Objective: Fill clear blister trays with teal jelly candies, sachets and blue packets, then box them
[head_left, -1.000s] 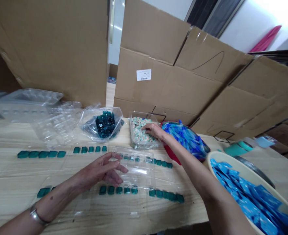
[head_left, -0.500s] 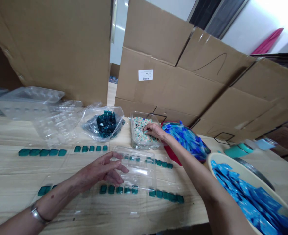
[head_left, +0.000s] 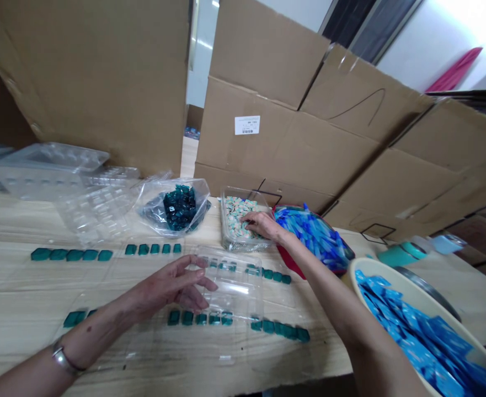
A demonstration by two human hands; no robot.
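On wood desk: clear blister tray, clear tub just beyond it. L hand at tray edge, grip apart, no clamp. R hand over tub, grip together on pale chips, clamp unclear. Teal tiles in rows, partly under tray.

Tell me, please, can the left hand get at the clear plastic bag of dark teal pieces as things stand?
Probably yes. The left hand, at a clear plastic blister tray, has the clear plastic bag of dark teal pieces just ahead; only a low row of teal pieces lies between.
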